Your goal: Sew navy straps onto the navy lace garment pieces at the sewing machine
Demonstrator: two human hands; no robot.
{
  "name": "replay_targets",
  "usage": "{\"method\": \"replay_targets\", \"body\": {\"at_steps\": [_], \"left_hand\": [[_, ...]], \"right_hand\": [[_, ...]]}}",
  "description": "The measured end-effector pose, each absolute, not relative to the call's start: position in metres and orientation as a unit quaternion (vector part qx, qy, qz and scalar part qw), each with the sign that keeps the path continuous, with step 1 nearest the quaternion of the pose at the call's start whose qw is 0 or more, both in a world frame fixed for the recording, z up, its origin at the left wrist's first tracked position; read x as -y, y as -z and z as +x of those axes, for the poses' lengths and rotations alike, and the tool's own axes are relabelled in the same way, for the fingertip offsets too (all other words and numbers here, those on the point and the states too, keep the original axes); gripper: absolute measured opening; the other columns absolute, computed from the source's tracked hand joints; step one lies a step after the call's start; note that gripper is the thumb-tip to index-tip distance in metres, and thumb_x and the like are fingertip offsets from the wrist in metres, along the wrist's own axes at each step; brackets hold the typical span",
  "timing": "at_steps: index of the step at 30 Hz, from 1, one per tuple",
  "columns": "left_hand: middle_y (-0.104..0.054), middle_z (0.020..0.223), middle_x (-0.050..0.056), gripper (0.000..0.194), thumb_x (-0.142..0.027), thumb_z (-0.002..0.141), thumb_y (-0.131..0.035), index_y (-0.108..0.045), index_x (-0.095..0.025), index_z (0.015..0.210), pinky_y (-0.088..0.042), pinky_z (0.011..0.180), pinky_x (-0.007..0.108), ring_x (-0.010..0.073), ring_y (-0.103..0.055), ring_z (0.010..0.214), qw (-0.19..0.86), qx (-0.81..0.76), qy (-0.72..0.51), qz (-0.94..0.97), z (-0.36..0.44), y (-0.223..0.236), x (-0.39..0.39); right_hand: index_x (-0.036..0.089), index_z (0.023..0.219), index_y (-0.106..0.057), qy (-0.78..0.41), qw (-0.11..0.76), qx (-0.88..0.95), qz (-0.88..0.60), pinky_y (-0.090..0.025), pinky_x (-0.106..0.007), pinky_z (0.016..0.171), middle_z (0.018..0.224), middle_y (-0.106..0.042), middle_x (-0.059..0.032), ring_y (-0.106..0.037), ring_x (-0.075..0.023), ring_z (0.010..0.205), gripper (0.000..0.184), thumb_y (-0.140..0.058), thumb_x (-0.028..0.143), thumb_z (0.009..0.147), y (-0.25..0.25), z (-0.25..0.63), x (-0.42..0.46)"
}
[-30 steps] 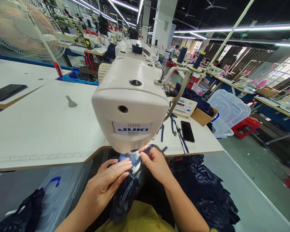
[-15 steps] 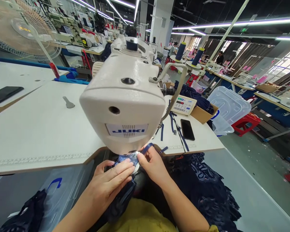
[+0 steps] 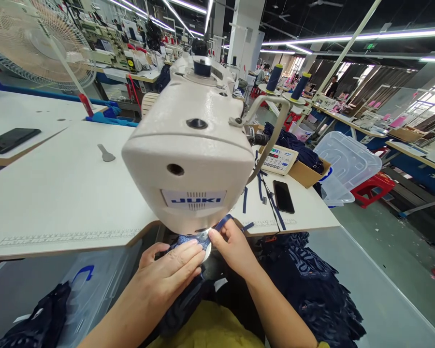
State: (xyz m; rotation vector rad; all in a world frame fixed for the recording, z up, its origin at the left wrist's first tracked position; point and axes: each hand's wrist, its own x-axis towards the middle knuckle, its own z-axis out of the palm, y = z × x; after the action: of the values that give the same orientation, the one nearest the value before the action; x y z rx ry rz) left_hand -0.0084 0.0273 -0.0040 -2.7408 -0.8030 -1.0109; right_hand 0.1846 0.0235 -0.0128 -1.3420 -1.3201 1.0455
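At the front of a white JUKI sewing machine (image 3: 193, 145), both hands work close under the machine head. My left hand (image 3: 172, 270) is closed on a navy lace garment (image 3: 183, 302), its fingers together over the cloth and its thumb held apart. A lit patch of the blue lace (image 3: 194, 238) shows beneath the head. My right hand (image 3: 235, 249) is closed, thumb and forefinger pinched beside the needle area, with a narrow navy strap (image 3: 224, 222) looping from its fingers. The needle is hidden, and most of the garment hangs down toward the lap.
Strap pieces (image 3: 245, 200), a phone (image 3: 283, 196) and a control panel (image 3: 279, 159) lie right of the machine. Left on the white table (image 3: 76, 193) is a flat metal piece (image 3: 106, 153). Navy garments (image 3: 311, 290) are piled below right; a clear bin (image 3: 90, 290) stands below left.
The view has shifted slightly, so most things sit a little further right and lower. Both hands keep nearly the same place at the machine. A white scrap now shows on the garment below.
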Motion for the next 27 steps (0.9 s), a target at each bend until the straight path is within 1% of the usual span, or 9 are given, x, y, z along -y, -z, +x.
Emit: {"method": "replay_targets", "body": {"at_steps": [3,5,7,10,13,18,21,27], "left_hand": [[-0.073,0.104,-0.004,0.022,-0.024,0.095,-0.047,-0.060,-0.027,0.112,-0.033,0.088,0.032,0.0130,-0.065,0.098,0.050,0.307,0.355,-0.882,-0.002,0.000,-0.020],[-0.072,0.107,-0.004,0.023,-0.024,0.094,-0.048,-0.060,-0.027,0.114,-0.032,0.086,0.032,0.0133,-0.064,0.100,0.063,0.310,0.341,-0.885,0.001,-0.004,-0.017],[-0.071,0.110,-0.004,0.025,-0.024,0.093,-0.049,-0.059,-0.026,0.116,-0.032,0.086,0.031,0.0133,-0.063,0.103,0.080,0.308,0.320,-0.892,0.002,-0.007,-0.015],[-0.072,0.108,-0.003,0.024,-0.023,0.094,-0.049,-0.060,-0.024,0.115,-0.033,0.084,0.030,0.0129,-0.063,0.102,0.094,0.320,0.329,-0.883,0.005,-0.007,-0.014],[-0.072,0.106,-0.003,0.024,-0.021,0.095,-0.047,-0.061,-0.023,0.114,-0.032,0.087,0.030,0.0123,-0.063,0.099,0.107,0.336,0.365,-0.862,0.010,-0.001,-0.012],[-0.072,0.107,-0.002,0.024,-0.025,0.097,-0.046,-0.060,-0.023,0.115,-0.032,0.090,0.031,0.0125,-0.063,0.101,0.110,0.364,0.395,-0.836,0.015,0.010,-0.009],[-0.072,0.105,-0.003,0.024,-0.026,0.097,-0.045,-0.061,-0.023,0.114,-0.033,0.089,0.031,0.0126,-0.064,0.100,0.110,0.374,0.400,-0.829,0.017,0.012,-0.009],[-0.072,0.106,-0.001,0.025,-0.028,0.097,-0.043,-0.061,-0.023,0.115,-0.034,0.084,0.031,0.0140,-0.064,0.098,0.115,0.398,0.396,-0.819,0.021,0.008,-0.009]], "right_hand": [[0.020,0.100,-0.054,-0.407,0.483,0.546,-0.550,-0.043,-0.025,0.065,0.074,-0.053,0.0030,-0.052,-0.0132,0.068,0.017,-0.055,0.028,0.085,0.011,0.188,-0.035],[0.019,0.099,-0.055,-0.387,0.481,0.559,-0.553,-0.044,-0.026,0.068,0.076,-0.054,0.0023,-0.053,-0.0138,0.069,0.017,-0.056,0.025,0.082,0.008,0.189,-0.042],[0.019,0.094,-0.058,-0.370,0.470,0.578,-0.554,-0.045,-0.028,0.072,0.076,-0.055,0.0014,-0.054,-0.0149,0.071,0.014,-0.056,0.020,0.080,0.003,0.188,-0.048],[0.019,0.086,-0.061,-0.358,0.446,0.609,-0.549,-0.046,-0.031,0.077,0.071,-0.057,0.0011,-0.056,-0.0167,0.073,0.012,-0.054,0.015,0.078,-0.002,0.185,-0.053],[0.019,0.085,-0.064,-0.355,0.434,0.621,-0.548,-0.047,-0.033,0.078,0.066,-0.059,0.0009,-0.058,-0.0186,0.074,0.013,-0.055,0.015,0.077,0.000,0.184,-0.057],[0.021,0.089,-0.067,-0.352,0.431,0.628,-0.544,-0.048,-0.035,0.078,0.063,-0.062,0.0006,-0.060,-0.0207,0.074,0.017,-0.057,0.016,0.076,0.003,0.184,-0.063],[0.022,0.092,-0.068,-0.355,0.435,0.640,-0.524,-0.049,-0.034,0.079,0.067,-0.066,-0.0006,-0.062,-0.0208,0.075,0.021,-0.055,0.016,0.077,0.002,0.183,-0.066],[0.023,0.108,-0.065,-0.344,0.453,0.646,-0.510,-0.048,-0.036,0.089,0.085,-0.072,-0.0047,-0.063,-0.0240,0.095,0.031,-0.057,0.024,0.078,0.000,0.181,-0.072]]}}
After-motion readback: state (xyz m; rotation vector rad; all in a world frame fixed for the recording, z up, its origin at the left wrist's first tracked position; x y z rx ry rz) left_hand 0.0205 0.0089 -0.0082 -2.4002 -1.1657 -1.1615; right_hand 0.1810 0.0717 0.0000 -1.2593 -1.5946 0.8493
